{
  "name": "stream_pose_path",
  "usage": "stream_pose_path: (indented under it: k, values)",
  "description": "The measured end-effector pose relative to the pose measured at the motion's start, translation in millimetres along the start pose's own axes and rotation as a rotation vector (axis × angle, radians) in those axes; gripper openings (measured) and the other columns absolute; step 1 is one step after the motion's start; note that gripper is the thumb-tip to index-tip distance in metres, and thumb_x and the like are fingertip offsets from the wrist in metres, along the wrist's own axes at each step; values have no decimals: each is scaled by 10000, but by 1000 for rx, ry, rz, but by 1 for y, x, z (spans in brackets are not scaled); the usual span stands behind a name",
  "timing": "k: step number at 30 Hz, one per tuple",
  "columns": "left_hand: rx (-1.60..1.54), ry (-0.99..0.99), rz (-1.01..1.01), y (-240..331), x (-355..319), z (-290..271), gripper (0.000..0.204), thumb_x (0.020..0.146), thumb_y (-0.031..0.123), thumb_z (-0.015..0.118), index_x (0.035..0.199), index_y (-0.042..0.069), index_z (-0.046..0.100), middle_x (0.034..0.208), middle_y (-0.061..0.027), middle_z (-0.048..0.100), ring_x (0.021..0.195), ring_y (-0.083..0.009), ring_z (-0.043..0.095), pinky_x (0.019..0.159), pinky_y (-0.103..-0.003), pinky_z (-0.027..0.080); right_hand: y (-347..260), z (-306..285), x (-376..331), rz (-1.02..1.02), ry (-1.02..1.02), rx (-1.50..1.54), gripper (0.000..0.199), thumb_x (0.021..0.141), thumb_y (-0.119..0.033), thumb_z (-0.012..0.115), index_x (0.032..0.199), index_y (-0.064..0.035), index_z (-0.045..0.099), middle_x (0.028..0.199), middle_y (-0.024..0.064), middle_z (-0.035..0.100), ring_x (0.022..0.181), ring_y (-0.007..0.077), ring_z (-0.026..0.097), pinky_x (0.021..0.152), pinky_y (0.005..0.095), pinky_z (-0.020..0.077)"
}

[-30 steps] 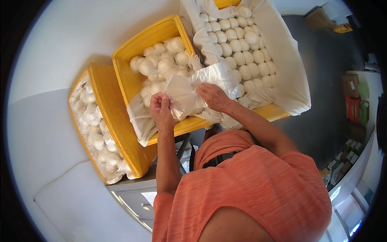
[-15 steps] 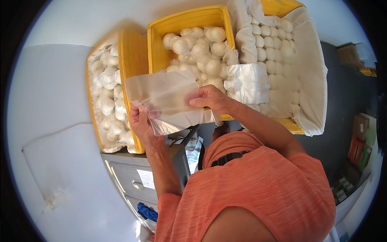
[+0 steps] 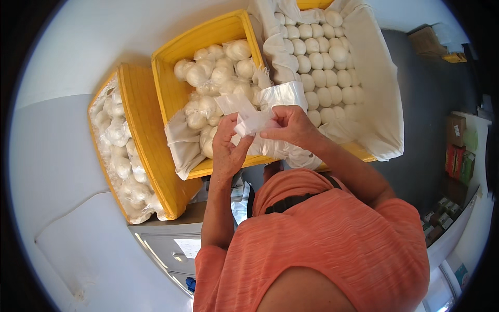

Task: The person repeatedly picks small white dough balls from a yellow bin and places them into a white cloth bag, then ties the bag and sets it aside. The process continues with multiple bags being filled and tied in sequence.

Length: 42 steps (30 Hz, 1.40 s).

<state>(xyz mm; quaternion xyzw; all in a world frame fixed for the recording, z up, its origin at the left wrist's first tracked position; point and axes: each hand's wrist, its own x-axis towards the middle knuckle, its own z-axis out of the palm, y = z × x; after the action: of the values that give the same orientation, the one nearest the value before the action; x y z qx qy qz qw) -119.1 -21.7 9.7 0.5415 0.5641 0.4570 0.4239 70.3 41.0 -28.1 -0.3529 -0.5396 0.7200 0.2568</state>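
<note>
Fingers of left hand and right hand pinch plastic bag | above middle crate

Three crates side by side: left crate tilted on edge, middle crate, right crate cloth-lined. Bagged dough balls in middle; loose dough balls in rows in right. Cabinet below the crates. Shelved boxes far right.
</note>
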Motion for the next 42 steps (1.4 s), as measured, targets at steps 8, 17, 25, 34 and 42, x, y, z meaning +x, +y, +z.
stream_pose_path:
  k: [8, 17, 25, 34, 42]
  values:
    - [284, 119, 10, -20, 60, 80, 261, 765, 103, 690, 972, 18, 556, 1162, -139, 522, 1021, -230, 513, 805, -327, 436, -18, -124, -16, -61, 615, 728, 151, 803, -17, 626, 729, -80, 512, 622, -29, 501, 504, 30, 452, 446, 189, 356]
    - [380, -32, -52, -65, 150, 144, 216, 769, -15, 609, 981, 25, 600, 905, -108, 602, 757, -224, 584, 702, -311, 476, 18, -168, -16, 142, 148, 272, 228, 772, -43, 698, 699, -77, 484, 634, -75, 455, 552, -7, 395, 465, 179, 311]
    - [498, -307, 253, -89, 193, 191, 377, 667, -16, 614, 1037, 54, 582, 1076, -101, 586, 997, -292, 543, 903, -410, 401, 14, -240, 41, 265, 43, 215, 180, 803, -141, 693, 791, -36, 547, 721, -3, 557, 620, 67, 499, 534, 219, 392]
    - [683, -347, 414, -137, 219, 165, 336, 629, -10, 613, 954, 77, 617, 892, -49, 644, 804, -192, 602, 855, -371, 428, 180, -396, 130, 524, 851, -1138, 404, 801, -333, 670, 975, 8, 540, 1020, 198, 562, 906, 344, 564, 781, 415, 474]
    - [669, -321, 377, -140, 220, 162, 325, 625, 17, 626, 942, 90, 633, 889, -28, 652, 814, -159, 610, 851, -343, 429, 142, -412, 191, -45, 773, -961, 669, 614, -286, 802, 1134, -21, 475, 1008, 184, 551, 982, 336, 532, 832, 414, 449]
